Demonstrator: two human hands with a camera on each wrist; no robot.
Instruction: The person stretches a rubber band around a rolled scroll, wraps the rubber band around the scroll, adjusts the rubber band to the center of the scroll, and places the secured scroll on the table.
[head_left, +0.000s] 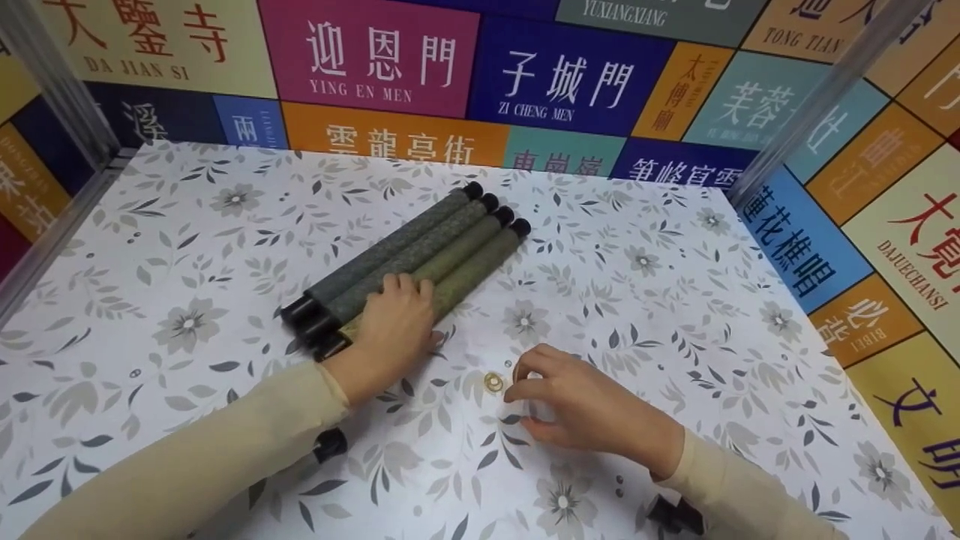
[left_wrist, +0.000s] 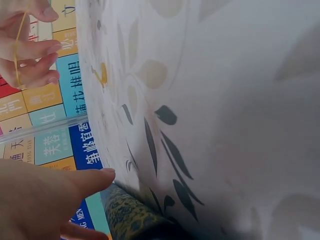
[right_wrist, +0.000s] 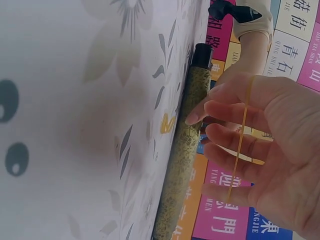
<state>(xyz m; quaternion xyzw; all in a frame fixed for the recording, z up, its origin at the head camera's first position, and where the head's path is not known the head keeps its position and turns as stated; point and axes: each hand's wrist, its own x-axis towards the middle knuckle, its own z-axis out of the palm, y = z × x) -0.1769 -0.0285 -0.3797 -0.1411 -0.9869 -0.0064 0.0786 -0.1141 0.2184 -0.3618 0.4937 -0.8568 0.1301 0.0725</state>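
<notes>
Several rolled scrolls, grey ones (head_left: pixel 382 244) and olive-green ones (head_left: pixel 484 262) with black end knobs, lie side by side at a slant on the table. My left hand (head_left: pixel 394 330) rests across the near green rolls, its thumb (right_wrist: pixel 197 114) against the side of the nearest one in the right wrist view. Spread and slightly bent, the fingers of my right hand (head_left: pixel 577 401) hover just right of the scrolls. Around them, a thin yellow rubber band (right_wrist: pixel 243 125) is stretched. More yellow rubber bands (right_wrist: pixel 166 124) lie on the table by its fingertips.
A white tablecloth (head_left: pixel 637 315) with grey flowers and leaves covers the table. Behind and to the right stand panels (head_left: pixel 375 56) of coloured blocks with printed characters, joined at clear corner posts (head_left: pixel 825 97). Dark wrist straps (head_left: pixel 330 444) show at both sleeves.
</notes>
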